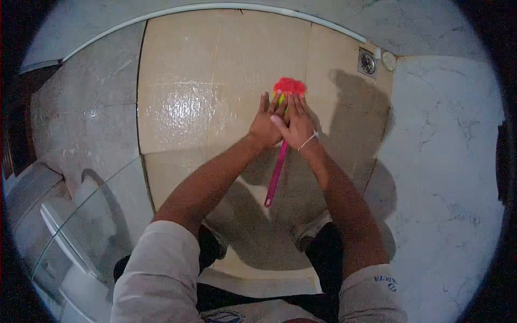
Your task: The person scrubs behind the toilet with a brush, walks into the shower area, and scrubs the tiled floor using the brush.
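Note:
A brush with red bristles (290, 85) and a long pink handle (276, 175) is in front of me, its handle pointing back toward my body. My left hand (266, 125) lies over the brush from the left with its fingers stretched and spread. From the right, my right hand (297, 123) lies flat over it too, fingers extended forward and thumb crossing toward the left hand. Fingertips of both hands reach the base of the bristles. Some yellow-green shows between the fingers. The upper handle is hidden under my hands, and I cannot see whether my palms press on it.
Wet beige floor tiles (180, 107) glisten to the left. A floor drain (367, 62) sits at the far right corner, beside a marbled white wall (441, 156). On the left are a glass panel (97, 204) and a white toilet (89, 237). My feet flank the handle.

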